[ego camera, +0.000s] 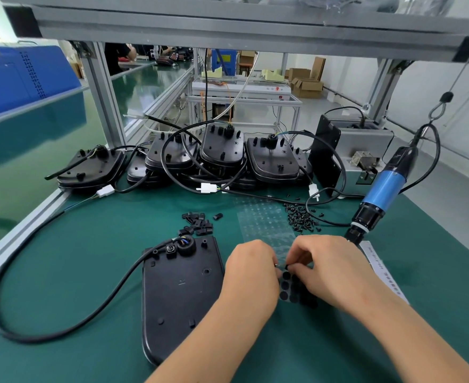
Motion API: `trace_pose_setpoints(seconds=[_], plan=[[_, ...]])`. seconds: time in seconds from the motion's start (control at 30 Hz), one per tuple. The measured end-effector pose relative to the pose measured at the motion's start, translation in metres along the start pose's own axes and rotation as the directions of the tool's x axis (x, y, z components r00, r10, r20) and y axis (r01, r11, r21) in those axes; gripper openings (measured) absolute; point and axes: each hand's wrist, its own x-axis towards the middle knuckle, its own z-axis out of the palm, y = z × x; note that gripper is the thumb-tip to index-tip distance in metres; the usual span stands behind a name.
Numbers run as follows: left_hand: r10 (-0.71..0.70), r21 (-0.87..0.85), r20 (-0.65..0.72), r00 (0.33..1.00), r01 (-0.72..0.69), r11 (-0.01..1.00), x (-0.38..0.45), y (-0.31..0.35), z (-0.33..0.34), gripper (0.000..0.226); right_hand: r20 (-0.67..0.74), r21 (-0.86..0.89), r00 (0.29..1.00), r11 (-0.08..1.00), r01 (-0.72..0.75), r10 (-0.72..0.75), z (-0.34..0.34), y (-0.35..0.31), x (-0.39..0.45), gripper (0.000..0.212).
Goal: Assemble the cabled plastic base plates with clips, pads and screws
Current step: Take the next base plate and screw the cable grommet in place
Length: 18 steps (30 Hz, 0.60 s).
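Pad sheet: a clear plastic sheet (266, 222) with round black pads (285, 286) stuck on its near end. It lies flat on the green mat (103, 244), runs away from the hands, and its near end is under both hands.
Left hand: the left hand (251, 272) is curled, with its fingertips pressed down on the near end of the sheet, right by the top black pad. It meets the other hand there.
Right hand: the right hand (330, 269) is curled too. Its thumb and fingers pinch at a small black bit at the edge of the pads. I cannot tell if the bit is free of the sheet.
Base plate: one black base plate (181, 297) lies flat just left of the left hand. The left wrist crosses over its near right corner. A thick black cable (62, 324) comes out of its far end and loops wide to the left.
Clips: a small heap of black clips (197, 223) sits beyond the plate, ahead of the left hand.
Screws: a pile of tiny black screws (301, 217) sits ahead of the right hand, just right of the sheet.
Screwdriver: a blue and black electric screwdriver (379, 194) hangs tilted, just beyond the right hand.
More plates: a stack of cabled black plates (219, 150) waits at the far edge of the mat.
Grey box: a grey metal machine (357, 153) stands far right, behind the screwdriver.
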Motion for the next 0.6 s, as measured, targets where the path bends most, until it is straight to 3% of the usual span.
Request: trace_pose_setpoints(seconds=[0.2,0.5,0.6], plan=[[0.005,-0.017,0.02,1.0,-0.005,1.0,0.0013,-0.0001,-0.0002,0.011,0.034,0.012,0.998,0.999,0.045,-0.045,-0.0011,0.0045,0.0015,0.019],[0.0,-0.015,0.014,1.0,0.0,1.0,0.0013,-0.0009,0.0026,0.016,0.085,-0.016,0.992,0.996,0.091,-0.089,0.0,0.0046,0.0017,0.012],[0.023,0.008,-0.004,1.0,-0.023,1.0,0.0006,-0.0016,0.0036,0.016,0.096,0.073,0.993,0.995,0.066,-0.073,-0.0004,0.0071,-0.0022,0.015]])
